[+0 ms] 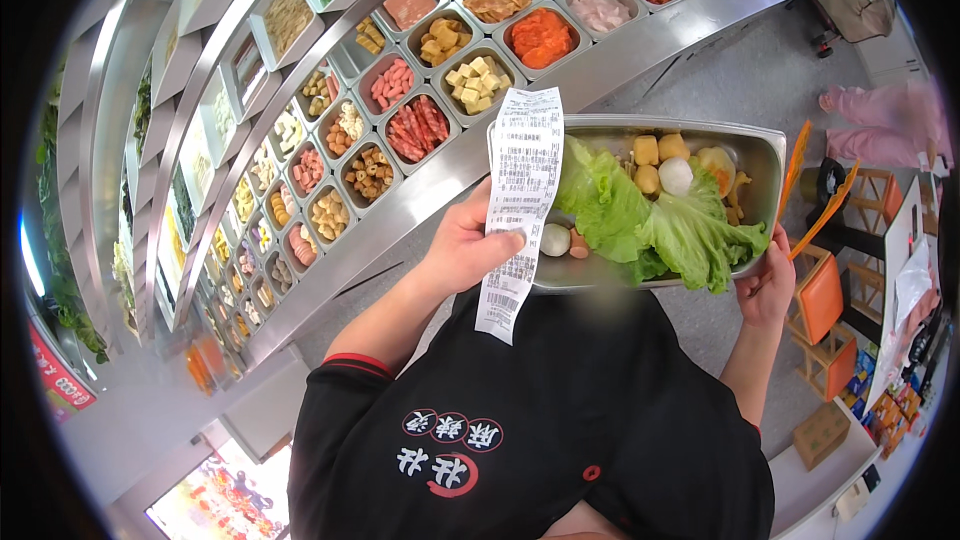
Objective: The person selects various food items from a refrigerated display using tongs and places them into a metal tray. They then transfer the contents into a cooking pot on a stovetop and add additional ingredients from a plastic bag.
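In front of my body is a deep metal tray [690,123], held level at both ends. Inside lie green lettuce leaves [700,235], several yellowish and white balls [676,177], and a pale round piece [555,240] near the left end. My left hand [470,245] is closed on a long printed paper receipt [522,180], thumb on top, at the tray's left end; the receipt hides part of that end. At the other end, my right hand [768,280] grips the tray's rim. Orange tongs [825,208] stick out from the same hand, their two arms apart.
Ahead and to the left runs a metal counter [600,80] with rows of food pans, including sausage slices [418,128] and yellow cubes [476,85]. Shelves [215,60] curve along the left. At right are orange stools [815,290] and a person in pink trousers [880,120].
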{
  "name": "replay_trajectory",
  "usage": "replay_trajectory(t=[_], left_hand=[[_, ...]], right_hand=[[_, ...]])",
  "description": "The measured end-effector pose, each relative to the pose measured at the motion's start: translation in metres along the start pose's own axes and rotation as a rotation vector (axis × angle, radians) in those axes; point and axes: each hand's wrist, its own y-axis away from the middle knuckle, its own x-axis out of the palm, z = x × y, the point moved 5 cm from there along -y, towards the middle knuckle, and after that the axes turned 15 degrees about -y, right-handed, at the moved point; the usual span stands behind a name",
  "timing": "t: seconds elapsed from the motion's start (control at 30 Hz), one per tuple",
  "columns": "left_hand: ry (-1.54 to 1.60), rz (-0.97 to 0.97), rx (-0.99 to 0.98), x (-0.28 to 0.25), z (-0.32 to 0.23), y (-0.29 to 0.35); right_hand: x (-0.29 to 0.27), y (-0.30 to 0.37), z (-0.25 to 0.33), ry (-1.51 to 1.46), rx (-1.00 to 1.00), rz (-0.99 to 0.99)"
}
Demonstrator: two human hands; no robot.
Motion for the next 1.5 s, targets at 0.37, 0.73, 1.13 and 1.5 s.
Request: replay_trajectory(t=[0.37, 0.73, 1.13, 1.5], left_hand=[[-0.022, -0.005, -0.047, 0.007, 0.016, -0.026], [0.026, -0.042, -0.155, -0.008, 0.021, -0.031], [0.075, -0.08, -0.162, -0.032, 0.034, -0.042], [0.06, -0.054, 0.025, -0.095, 0.036, -0.089]], right_hand=[[-0.012, -0.014, 0.005, -0.058, 0.006, -0.057], [0.008, -0.044, -0.001, -0.01, 0.054, 0.025], [0.037, -0.07, -0.011, 0.03, 0.059, 0.033], [0.104, -0.089, -0.022, 0.03, -0.028, 0.015]])
